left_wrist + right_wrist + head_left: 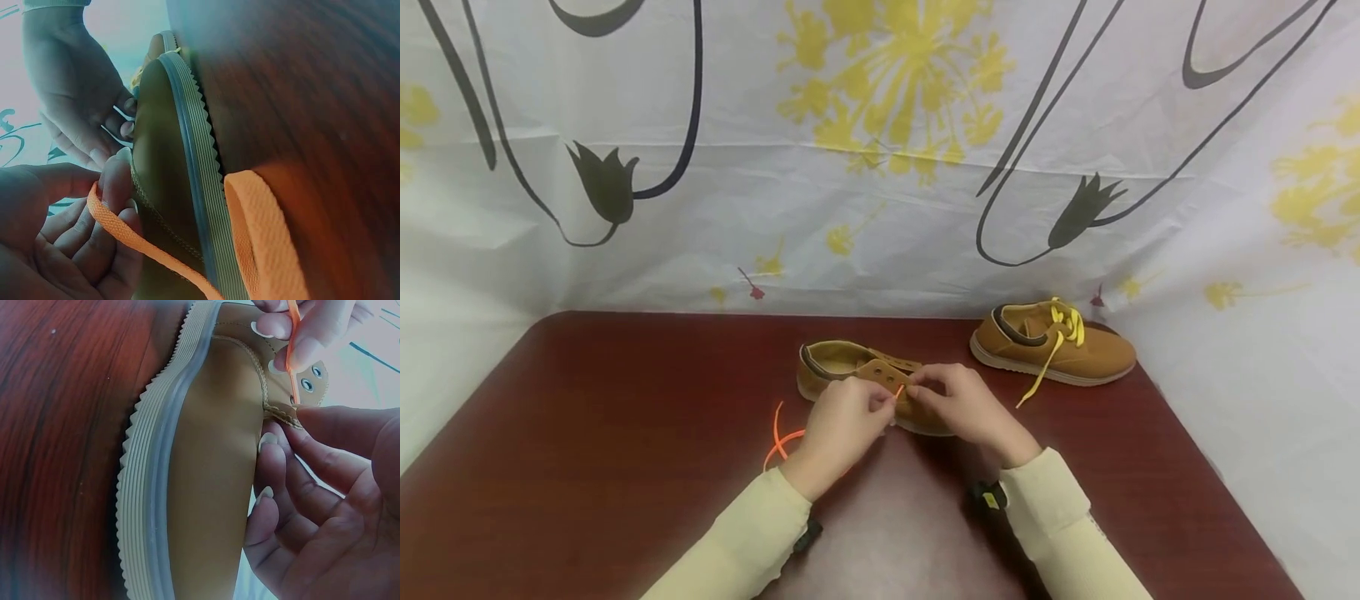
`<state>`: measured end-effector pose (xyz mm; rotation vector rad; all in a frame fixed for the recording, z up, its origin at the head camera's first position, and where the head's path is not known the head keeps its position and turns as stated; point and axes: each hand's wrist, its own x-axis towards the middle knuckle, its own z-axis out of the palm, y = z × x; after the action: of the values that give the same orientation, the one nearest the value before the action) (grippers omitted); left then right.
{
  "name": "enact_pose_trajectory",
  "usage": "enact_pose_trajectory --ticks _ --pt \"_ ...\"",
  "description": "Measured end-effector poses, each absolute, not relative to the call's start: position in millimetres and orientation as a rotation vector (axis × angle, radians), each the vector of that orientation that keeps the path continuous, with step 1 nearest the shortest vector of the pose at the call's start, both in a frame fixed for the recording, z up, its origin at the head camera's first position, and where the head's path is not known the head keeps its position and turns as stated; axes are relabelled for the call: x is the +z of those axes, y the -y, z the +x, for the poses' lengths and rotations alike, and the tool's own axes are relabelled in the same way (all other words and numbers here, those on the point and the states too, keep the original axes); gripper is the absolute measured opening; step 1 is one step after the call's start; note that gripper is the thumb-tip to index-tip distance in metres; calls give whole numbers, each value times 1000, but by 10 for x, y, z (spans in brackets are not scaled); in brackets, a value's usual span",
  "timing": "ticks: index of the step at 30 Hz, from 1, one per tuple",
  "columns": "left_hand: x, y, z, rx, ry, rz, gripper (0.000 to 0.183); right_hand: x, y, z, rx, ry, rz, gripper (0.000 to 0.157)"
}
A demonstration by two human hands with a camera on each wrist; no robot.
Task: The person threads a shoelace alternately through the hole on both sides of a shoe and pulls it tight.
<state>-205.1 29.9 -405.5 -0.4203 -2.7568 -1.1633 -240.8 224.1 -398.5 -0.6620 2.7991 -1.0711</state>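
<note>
A tan shoe [811, 382] stands on the table with its toe to the right. My left hand [848, 425] pinches an orange shoelace [147, 245] between thumb and forefinger. In the right wrist view the lace runs down to the lowest visible eyelet on the shoe's side flap, beside two bare metal eyelets [307, 385]. My right hand [964, 406] pinches that flap's front corner, thumb at the eyelet and fingers behind the flap. Whether the lace tip passes through the hole is hidden by the thumb. The loose lace curls on the table left of my left hand.
A second tan shoe [1086, 354], laced in yellow, sits at the back right, one lace end [1037, 385] trailing onto the table. The dark red table [625, 433] meets a patterned white curtain [880, 233] at the back and sides.
</note>
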Motion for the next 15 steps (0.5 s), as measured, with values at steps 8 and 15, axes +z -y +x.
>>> enact_pose_trajectory --ticks 8,15 --pt "-4053 -294 -2044 -1160 2742 -416 17 -3977 -2254 -2417 -1068 -2817 -687 12" --pt "-4047 -324 -2042 -1168 2717 -412 18 -3959 -2306 -2424 -1027 -2837 -820 10"
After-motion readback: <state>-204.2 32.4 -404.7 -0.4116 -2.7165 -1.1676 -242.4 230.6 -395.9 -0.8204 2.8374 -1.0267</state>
